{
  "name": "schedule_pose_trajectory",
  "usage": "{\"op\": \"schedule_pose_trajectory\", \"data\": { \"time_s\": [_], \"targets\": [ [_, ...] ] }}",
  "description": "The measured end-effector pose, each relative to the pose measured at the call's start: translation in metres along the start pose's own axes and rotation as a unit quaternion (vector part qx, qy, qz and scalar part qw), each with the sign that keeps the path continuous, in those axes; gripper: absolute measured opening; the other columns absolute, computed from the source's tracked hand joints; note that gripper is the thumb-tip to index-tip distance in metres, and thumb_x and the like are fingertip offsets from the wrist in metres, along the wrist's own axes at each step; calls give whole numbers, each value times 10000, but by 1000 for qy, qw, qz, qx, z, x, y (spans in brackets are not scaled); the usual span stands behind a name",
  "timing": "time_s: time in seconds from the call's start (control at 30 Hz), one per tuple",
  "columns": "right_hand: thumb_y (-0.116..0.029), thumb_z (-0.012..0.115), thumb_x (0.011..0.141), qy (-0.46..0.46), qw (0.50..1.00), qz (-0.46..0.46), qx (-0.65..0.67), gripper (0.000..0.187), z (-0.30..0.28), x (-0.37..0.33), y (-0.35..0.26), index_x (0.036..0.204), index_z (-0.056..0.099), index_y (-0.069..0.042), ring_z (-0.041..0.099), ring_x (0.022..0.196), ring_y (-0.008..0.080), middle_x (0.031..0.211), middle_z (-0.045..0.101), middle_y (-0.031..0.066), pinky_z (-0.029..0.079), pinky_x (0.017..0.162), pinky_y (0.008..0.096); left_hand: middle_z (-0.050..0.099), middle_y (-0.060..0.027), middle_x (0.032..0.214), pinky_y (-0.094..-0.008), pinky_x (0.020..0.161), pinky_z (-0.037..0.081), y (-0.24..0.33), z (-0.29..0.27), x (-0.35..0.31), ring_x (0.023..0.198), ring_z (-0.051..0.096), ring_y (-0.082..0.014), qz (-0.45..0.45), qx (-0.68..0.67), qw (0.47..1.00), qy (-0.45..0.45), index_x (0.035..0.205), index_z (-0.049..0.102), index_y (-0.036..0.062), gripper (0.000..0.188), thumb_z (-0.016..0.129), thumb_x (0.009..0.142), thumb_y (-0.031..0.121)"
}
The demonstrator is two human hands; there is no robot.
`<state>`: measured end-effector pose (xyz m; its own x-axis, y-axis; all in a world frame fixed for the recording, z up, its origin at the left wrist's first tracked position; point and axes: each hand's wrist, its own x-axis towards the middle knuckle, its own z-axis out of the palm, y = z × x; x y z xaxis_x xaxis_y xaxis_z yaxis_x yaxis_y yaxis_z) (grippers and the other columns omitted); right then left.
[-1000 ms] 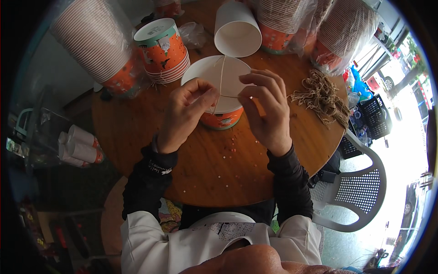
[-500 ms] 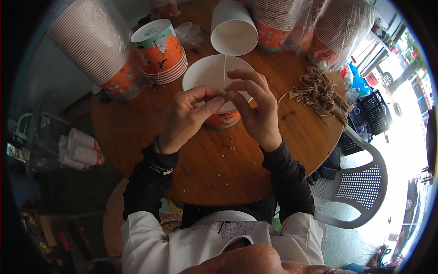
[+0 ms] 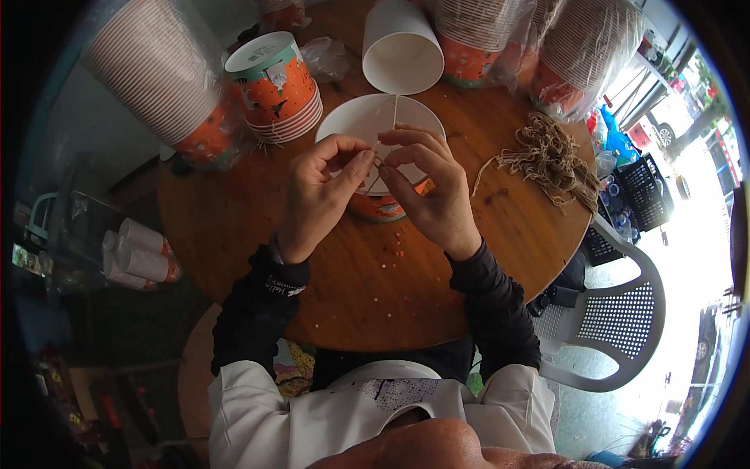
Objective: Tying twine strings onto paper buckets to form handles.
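Note:
A paper bucket (image 3: 344, 117), white inside and orange outside, stands in front of me with its mouth tilted toward me. A thin pale string (image 3: 395, 108) runs down across its opening from the far rim. At the near side of the mouth, my left hand (image 3: 322, 187) pinches the string between thumb and forefinger. Opposite it, my right hand (image 3: 437, 184) is closed on the string with thumb and fingertips, its other fingers curled above. The string forms a small loop or crossing between the fingertips; its exact shape is too fine to tell.
A tangled heap of tan twine (image 3: 551, 160) lies on the round wooden table (image 3: 344, 313) at right. Behind stand an empty white bucket (image 3: 402, 59), a nested orange stack (image 3: 277, 98) and bagged bucket stacks (image 3: 152, 74). A grey plastic chair (image 3: 617, 320) is at right.
My fingertips have drawn slightly apart, and the string between them now shows a small loop or crossing. The bucket has shifted slightly to the right.

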<state>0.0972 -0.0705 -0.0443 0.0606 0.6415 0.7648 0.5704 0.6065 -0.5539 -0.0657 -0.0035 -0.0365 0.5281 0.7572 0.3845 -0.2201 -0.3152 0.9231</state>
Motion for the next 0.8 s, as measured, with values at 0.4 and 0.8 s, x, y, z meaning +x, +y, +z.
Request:
{"op": "schedule_pose_trajectory", "data": {
  "time_s": [0.4,0.8],
  "targets": [
    [-14,689,786,11,1000,4,-16,119,-3,-1,3,872,609,-30,528,1188,323,1131,644,95,447,960,426,662,-70,822,-346,838,489,-6,6,4,741,634,-227,265,327,906,54,922,674,57,120,708,819,7],
    [1,685,762,6,999,-10,-43,157,-5,-1,1,893,607,-36,527,1190,331,1140,636,95,447,962,432,644,-9,859,-241,734,486,-1,-2,2,795,599,-84,70,124,989,-33,951,639,21,77,637,908,84]
  ]
}}
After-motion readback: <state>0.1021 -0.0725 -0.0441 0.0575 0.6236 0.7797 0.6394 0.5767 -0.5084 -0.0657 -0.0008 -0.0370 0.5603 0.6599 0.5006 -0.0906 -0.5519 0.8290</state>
